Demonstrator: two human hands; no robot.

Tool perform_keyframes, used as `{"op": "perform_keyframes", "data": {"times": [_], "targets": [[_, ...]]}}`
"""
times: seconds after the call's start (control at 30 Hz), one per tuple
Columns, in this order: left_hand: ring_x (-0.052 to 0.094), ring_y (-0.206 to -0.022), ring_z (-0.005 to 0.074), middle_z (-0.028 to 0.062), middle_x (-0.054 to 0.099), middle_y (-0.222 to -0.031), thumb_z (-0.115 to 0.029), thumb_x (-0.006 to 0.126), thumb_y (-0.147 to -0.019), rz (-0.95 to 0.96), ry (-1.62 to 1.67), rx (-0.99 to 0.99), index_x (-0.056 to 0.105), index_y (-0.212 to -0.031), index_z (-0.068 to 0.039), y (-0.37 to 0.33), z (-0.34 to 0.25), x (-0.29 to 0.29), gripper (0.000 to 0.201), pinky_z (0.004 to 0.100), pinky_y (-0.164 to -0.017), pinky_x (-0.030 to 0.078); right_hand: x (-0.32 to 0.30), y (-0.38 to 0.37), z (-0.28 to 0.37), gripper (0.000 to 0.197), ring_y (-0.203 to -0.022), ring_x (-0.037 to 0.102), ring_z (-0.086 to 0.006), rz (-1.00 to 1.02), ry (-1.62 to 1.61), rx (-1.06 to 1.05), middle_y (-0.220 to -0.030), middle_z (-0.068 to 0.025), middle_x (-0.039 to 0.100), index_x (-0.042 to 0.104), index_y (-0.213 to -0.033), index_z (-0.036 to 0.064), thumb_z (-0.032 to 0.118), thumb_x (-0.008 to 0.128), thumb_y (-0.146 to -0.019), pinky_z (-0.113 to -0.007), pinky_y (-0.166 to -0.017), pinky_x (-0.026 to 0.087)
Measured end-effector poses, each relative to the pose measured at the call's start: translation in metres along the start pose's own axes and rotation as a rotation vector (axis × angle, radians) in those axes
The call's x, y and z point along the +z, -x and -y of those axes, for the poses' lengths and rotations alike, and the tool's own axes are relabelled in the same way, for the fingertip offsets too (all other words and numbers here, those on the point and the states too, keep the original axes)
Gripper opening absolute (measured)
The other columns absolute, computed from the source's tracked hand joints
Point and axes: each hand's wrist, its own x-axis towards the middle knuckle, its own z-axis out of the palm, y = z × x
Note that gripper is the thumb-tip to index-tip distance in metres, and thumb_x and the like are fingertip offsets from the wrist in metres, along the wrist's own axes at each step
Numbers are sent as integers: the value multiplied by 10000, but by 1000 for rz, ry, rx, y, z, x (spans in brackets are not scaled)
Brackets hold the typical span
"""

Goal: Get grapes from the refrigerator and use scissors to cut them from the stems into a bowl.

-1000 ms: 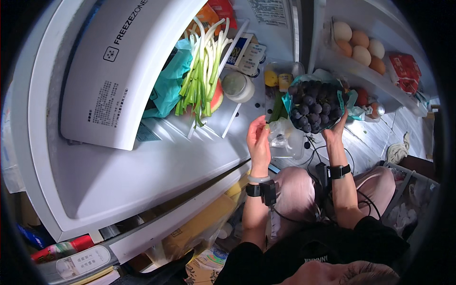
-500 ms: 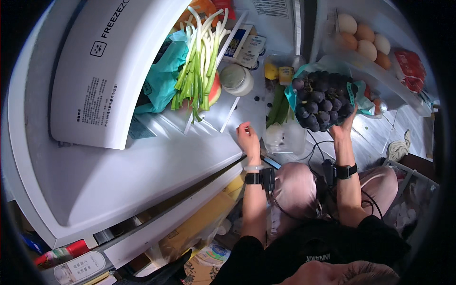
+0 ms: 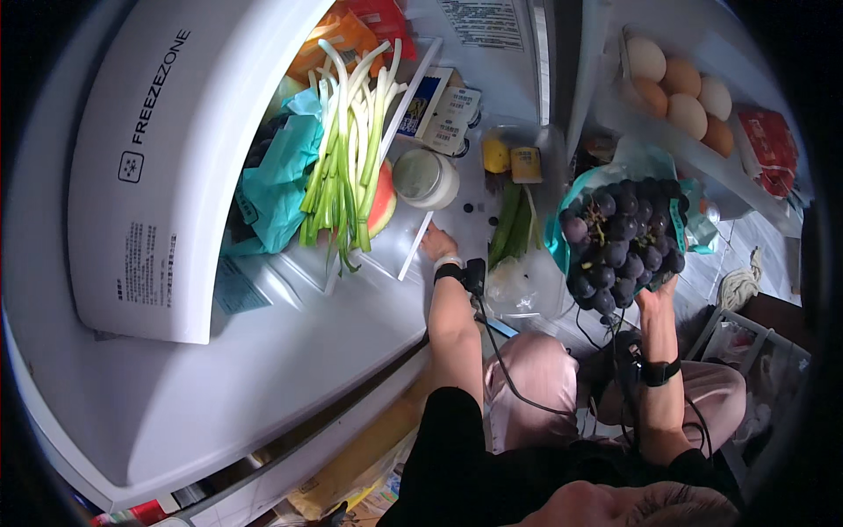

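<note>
At the right of the frame, the person's right hand [image 3: 657, 295] holds up a teal plastic bag [image 3: 555, 235] from below, its fingers mostly hidden behind the load. Dark grapes [image 3: 625, 235] fill the bag's open mouth — right of centre in the frame. Near the centre, the left hand [image 3: 437, 242] reaches in by a white shelf edge [image 3: 416, 246], just below a lidded glass jar [image 3: 425, 179]; how far its fingers are open, and whether they grip anything, cannot be told. Spring onions [image 3: 353, 162] lie upper left of the jar, over a cut watermelon [image 3: 383, 204].
</note>
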Motion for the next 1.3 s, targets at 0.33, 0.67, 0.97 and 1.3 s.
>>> {"op": "perform_keyframes", "data": {"times": [0.33, 0.67, 0.97, 1.3], "targets": [[468, -1016, 350, 187, 523, -1025, 21, 531, -681, -13, 320, 262, 565, -969, -50, -15, -25, -11, 298, 425, -870, 385, -32, 7, 13, 361, -942, 575, -265, 35, 79, -23, -1051, -102, 601, 560, -1083, 87, 368, 499, -865, -427, -847, 469], [490, -988, 345, 176, 519, -1005, -54, 610, -701, 22, 270, 633, 553, -933, -55, -24, -14, 11, 239, 432, -859, 385, 1, 7, -8, 417, -976, 565, -269, 106, 3, 80, -1076, -110, 594, 552, -1105, 79, 404, 532, -844, -427, -880, 450], [504, -645, 150, 19, 556, -735, -245, 477, -792, 683, 1984, -565, 534, -815, -127, 77, -40, -84, 133, 262, -572, 356, -16, 6, 8, 442, -995, 558, -281, 1, 23, 11, -1088, -106, 594, 562, -1106, 79, 420, 550, -824, -428, -891, 445], [538, -754, 195, 28, 572, -787, -126, 581, -753, 441, 1228, 149, 582, -873, -136, 141, -30, -107, 120, 290, -639, 401, -14, 5, 9, 422, -961, 575, -272, -21, 140, -13, -1058, -105, 602, 558, -1093, 87, 416, 535, -829, -413, -849, 475]]}}
